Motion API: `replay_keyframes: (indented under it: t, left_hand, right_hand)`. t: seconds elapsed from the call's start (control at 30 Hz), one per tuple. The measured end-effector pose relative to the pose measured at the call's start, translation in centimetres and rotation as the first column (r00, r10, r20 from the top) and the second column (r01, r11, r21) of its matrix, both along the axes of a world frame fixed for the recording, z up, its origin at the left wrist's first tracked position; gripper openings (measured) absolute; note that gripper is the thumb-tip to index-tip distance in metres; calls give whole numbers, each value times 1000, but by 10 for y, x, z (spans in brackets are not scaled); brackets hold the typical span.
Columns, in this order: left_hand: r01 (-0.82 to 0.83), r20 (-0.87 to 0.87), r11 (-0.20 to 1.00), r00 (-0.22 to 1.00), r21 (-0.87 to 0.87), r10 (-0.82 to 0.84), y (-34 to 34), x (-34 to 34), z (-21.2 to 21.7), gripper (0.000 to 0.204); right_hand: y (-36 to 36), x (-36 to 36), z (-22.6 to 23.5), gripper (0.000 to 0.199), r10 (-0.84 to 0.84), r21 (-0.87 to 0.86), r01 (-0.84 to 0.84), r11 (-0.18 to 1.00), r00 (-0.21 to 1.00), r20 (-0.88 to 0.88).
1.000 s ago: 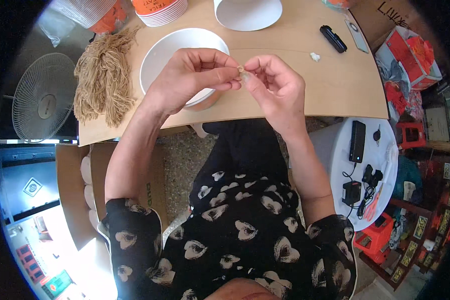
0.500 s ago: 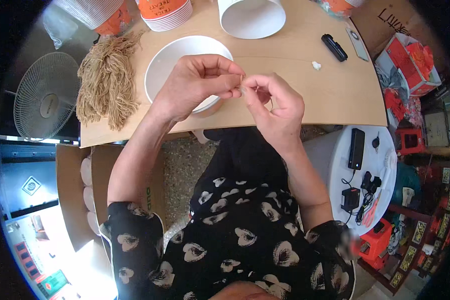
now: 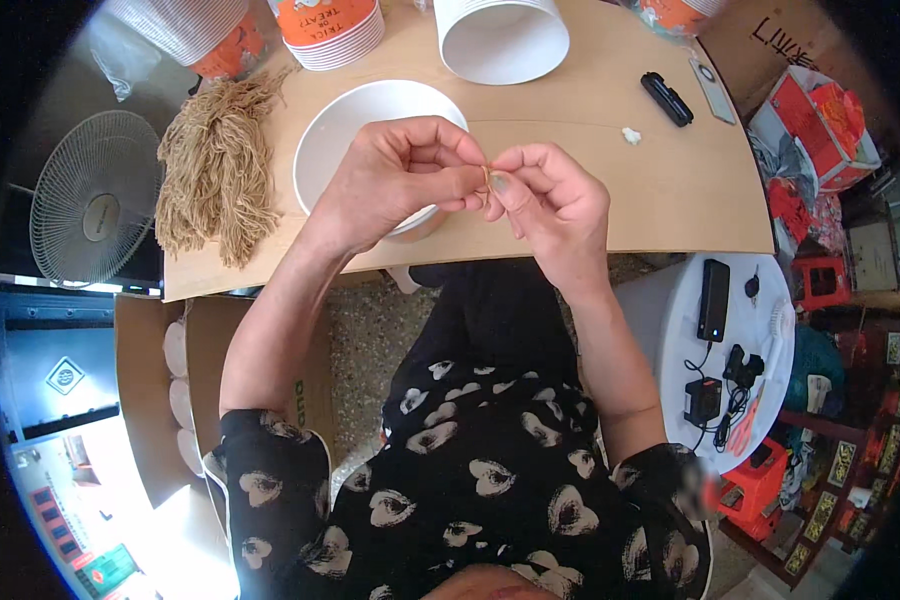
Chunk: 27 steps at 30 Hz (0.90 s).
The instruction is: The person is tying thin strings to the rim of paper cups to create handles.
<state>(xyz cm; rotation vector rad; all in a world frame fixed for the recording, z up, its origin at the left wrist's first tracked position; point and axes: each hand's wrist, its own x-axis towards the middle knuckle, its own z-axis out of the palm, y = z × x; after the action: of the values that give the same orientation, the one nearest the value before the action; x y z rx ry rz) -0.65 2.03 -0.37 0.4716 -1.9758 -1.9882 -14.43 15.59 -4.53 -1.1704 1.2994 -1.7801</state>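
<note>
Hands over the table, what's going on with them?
The person's left hand and right hand are close together, pinching a tiny tan piece too small to name. A white bowl stands on the table, partly hidden behind the left hand. A bundle of tan yarn lies left of the bowl.

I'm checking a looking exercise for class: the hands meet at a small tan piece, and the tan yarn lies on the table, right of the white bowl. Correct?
Not quite: the head view shows the tan yarn on the table, left of the white bowl. The left hand and right hand do meet at a small tan piece.
</note>
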Motion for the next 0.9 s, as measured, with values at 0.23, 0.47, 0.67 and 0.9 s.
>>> replay_keyframes:
  t: [0.23, 0.47, 0.67, 0.9]
  left_hand:
    - [-15, -3, 1000, 1000, -17, 15, 3, 0, -2, 10]
    - [-16, -37, 997, 999, 73, 19, 2, 3, -4, 9]
    - [12, -33, 998, 999, 54, -10, 2, 3, -1, 9]
    - [34, -31, 996, 999, 83, -32, 1, 3, -3, 16]
  right_hand:
    - [0, -2, -2, 13, 17, 9, -18, 1000, 999, 50]
    - [2, -4, 0, 14, 71, 12, -80, 997, 935, 348]
    - [0, 0, -1, 17, 21, 20, -22, 1000, 995, 93]
    - [-1, -4, -4, 16, 19, -3, -18, 1000, 989, 148]
